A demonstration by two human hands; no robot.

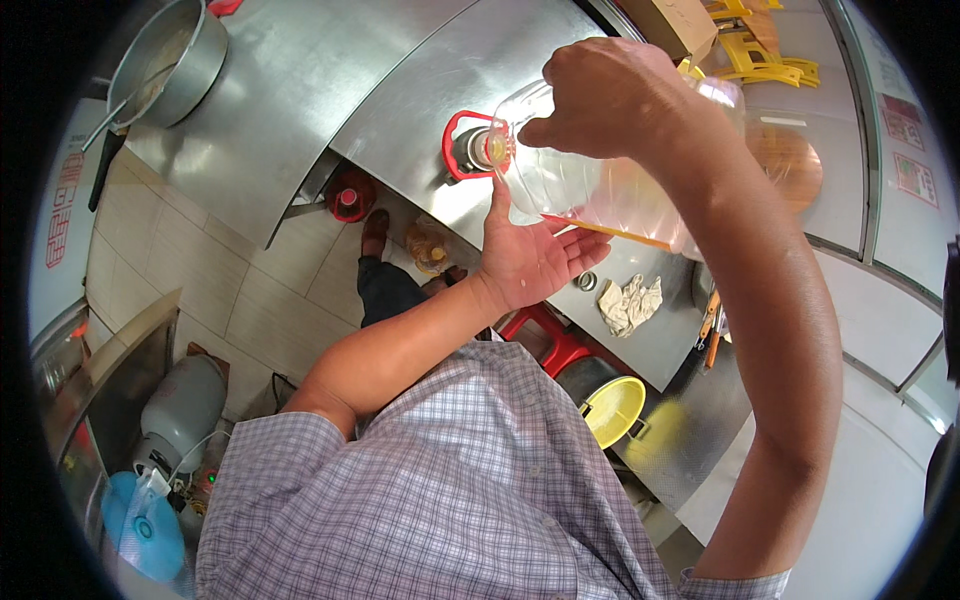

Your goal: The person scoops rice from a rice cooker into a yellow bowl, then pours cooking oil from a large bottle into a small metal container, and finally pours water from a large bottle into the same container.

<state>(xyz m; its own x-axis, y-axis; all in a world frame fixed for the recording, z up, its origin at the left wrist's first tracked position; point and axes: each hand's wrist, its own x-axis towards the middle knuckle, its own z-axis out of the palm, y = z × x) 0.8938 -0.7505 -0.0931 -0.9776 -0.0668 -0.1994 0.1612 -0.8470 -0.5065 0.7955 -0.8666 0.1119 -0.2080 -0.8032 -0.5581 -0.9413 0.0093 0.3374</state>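
My right hand [615, 97] is closed on the upper side of a large clear plastic jug [622, 195], tilted with its neck to the left. Some yellowish liquid lies along its lower side. The neck meets the round mouth of a metal-looking container with a red handle [455, 142]; whether liquid flows is unclear. Palm up beneath the jug, my left hand [536, 259] has its thumb near the neck and its fingertips by the lower side; contact is unclear. A metal ring [586, 281] and a crumpled cream cloth [630, 304] lie on the steel counter [420, 97].
A large metal pot [199, 82] stands at the upper left. Below the counter are a red-capped bottle [349, 199], a red stool [547, 337] and a black bucket with a yellow basin [619, 409]. A gas cylinder [184, 401] stands lower left.
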